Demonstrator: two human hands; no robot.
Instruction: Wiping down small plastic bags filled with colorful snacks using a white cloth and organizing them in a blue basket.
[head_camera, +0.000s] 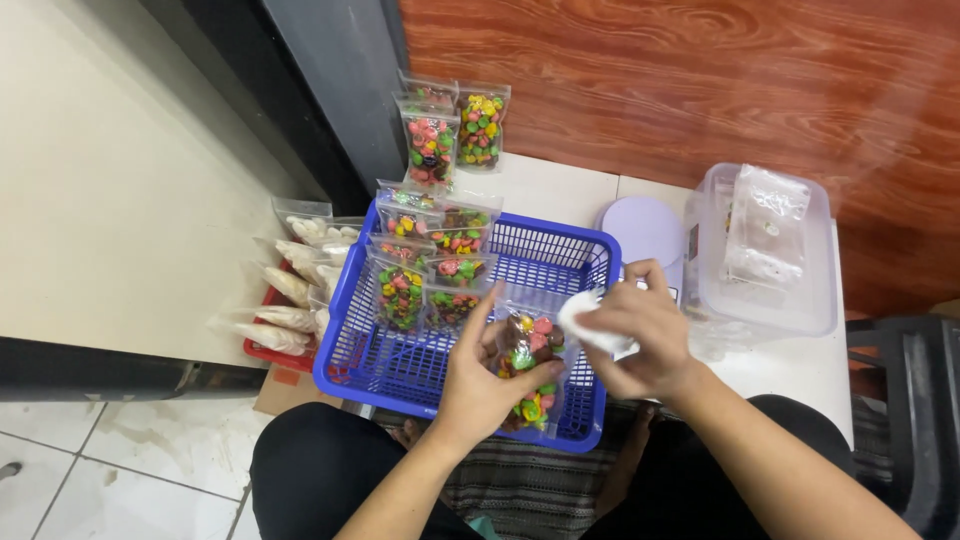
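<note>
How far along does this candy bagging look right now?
Done: several filled packets stand in the blue basket, more behind it. In hand: the left hand holds a candy pouch while the right hand presses a white cloth to it. Left: empty bags in the clear tub.
</note>
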